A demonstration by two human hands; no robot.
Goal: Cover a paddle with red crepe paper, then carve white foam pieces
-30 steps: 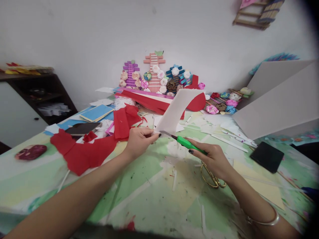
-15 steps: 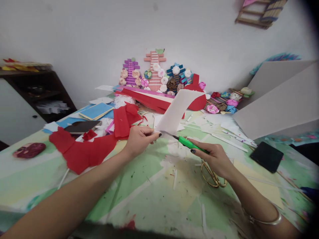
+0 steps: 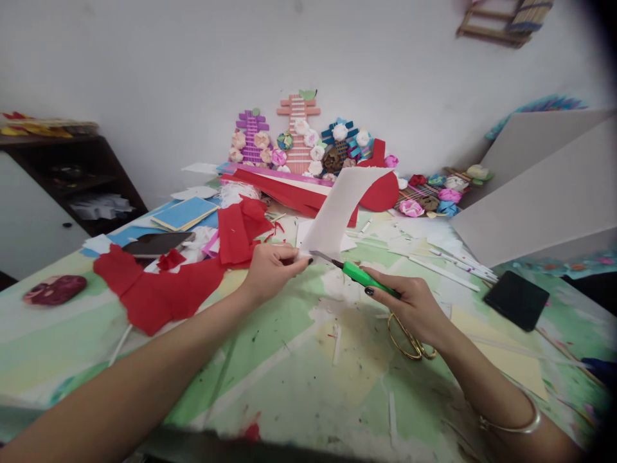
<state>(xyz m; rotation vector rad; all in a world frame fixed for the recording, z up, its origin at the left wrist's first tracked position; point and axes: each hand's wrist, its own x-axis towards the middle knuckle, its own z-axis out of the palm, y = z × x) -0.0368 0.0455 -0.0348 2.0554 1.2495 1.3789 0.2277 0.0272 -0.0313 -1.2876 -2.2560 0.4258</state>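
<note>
Well, the cabinet (image 3: 114, 170) holds papers (image 3: 101, 206) — the right hand (image 3: 413, 305), a green-handled tool (image 3: 369, 279).

Saw matt white paper in the curling sheet (image 3: 332, 212), smooth across its face and dull all over. Found smooth green plastic on the knife handle (image 3: 367, 278), with slim grey metal in the blade (image 3: 326, 258). Caught a shine of gold-coloured metal on the scissors (image 3: 410, 339) and polished silvery metal on the bracelet (image 3: 518, 430). Took the red pieces (image 3: 168, 296) as matt and creased, paper or cloth, could not tell which. Noted crinkled paper in the flowers (image 3: 411, 208), flat matt card in the folded board (image 3: 540, 186), and a smudged, stained finish on the bench (image 3: 289, 379).
</note>
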